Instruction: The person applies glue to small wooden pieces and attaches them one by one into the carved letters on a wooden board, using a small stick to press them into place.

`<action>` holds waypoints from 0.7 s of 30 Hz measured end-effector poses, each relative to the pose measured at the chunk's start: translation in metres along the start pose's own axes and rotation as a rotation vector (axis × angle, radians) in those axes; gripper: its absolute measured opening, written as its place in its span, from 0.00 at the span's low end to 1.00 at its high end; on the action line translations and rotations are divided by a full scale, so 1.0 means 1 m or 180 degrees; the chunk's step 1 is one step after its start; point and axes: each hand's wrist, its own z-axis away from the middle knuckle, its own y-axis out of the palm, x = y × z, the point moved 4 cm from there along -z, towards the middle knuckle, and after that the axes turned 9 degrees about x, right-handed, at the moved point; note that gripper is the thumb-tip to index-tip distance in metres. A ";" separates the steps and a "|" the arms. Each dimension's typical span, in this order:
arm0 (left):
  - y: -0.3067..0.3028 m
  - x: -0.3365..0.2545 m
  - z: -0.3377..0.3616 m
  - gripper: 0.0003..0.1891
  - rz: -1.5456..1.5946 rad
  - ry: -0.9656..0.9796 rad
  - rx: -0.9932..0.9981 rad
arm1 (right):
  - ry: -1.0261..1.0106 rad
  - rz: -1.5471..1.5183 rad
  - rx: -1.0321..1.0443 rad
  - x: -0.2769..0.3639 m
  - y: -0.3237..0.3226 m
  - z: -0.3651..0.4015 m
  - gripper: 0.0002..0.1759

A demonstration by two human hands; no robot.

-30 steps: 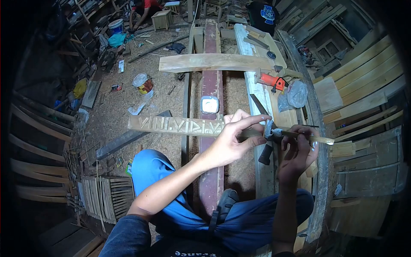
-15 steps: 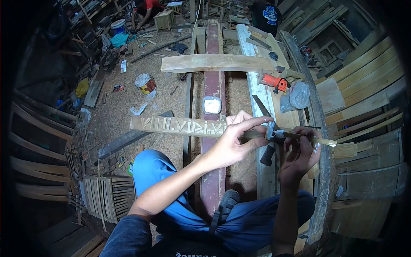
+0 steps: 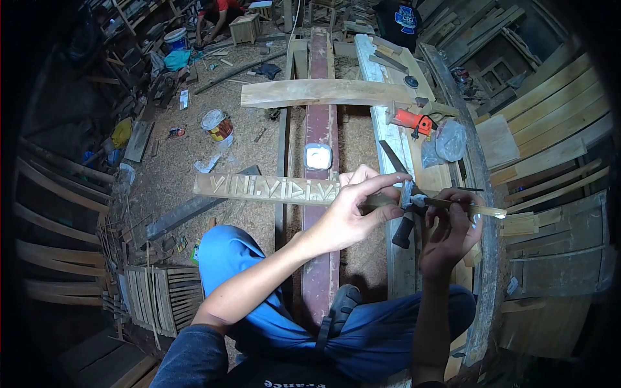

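My left hand (image 3: 356, 210) pinches a small pale piece (image 3: 406, 193) smeared with white paste; its exact kind I cannot make out. My right hand (image 3: 453, 233) grips a thin wooden stick (image 3: 488, 211), whose inner end, coated white, touches or nearly touches that piece. White smears dot the right fingers. Behind my left hand lies a wooden board (image 3: 223, 185) with raised letters, its right end hidden by the hand. Beyond it a small square tub of white paste (image 3: 317, 157) sits on the reddish beam (image 3: 317, 223). A dark-handled tool (image 3: 402, 231) lies below the fingers.
A plain curved board (image 3: 323, 94) crosses the beams farther off. An orange power tool (image 3: 411, 121) and a plastic bag (image 3: 449, 140) rest at the right. A paint bucket (image 3: 217, 126) stands on the shavings-covered floor. Another person (image 3: 223, 16) crouches at the back.
The view has shifted very slightly. Both hands keep nearly the same pose, with the stick still against or close to the small piece.
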 end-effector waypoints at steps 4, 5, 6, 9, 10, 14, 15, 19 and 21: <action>-0.002 0.005 -0.001 0.29 -0.0159 0.0021 0.0014 | 0.0123 -0.0234 -0.0053 -0.002 0.002 0.000 0.07; -0.003 0.007 -0.001 0.28 -0.0289 0.0062 0.0012 | 0.0189 -0.0243 -0.0122 -0.002 0.003 0.000 0.07; -0.003 0.010 -0.002 0.28 -0.0285 0.0078 0.0029 | 0.0172 -0.0235 -0.0136 -0.003 0.003 0.000 0.07; -0.001 0.016 -0.002 0.28 -0.0151 -0.0042 0.0008 | 0.0066 -0.0159 0.0064 -0.007 0.007 -0.002 0.07; -0.001 0.015 -0.002 0.28 -0.0153 -0.0028 0.0019 | 0.0049 -0.0157 0.0056 -0.007 0.007 -0.002 0.07; -0.002 0.018 -0.003 0.27 -0.0211 0.0078 -0.0034 | -0.0142 -0.0282 0.0173 -0.012 0.005 -0.003 0.07; -0.002 0.020 -0.003 0.27 -0.0123 0.0090 -0.0102 | -0.0095 -0.0246 0.0174 -0.011 0.006 -0.004 0.07; -0.004 0.018 -0.002 0.27 -0.0146 -0.0012 -0.0069 | -0.0058 -0.0225 0.0055 -0.011 0.005 -0.006 0.07; -0.005 0.021 -0.001 0.27 0.0006 0.0004 -0.0086 | -0.0047 -0.0240 0.0177 -0.012 0.005 -0.004 0.07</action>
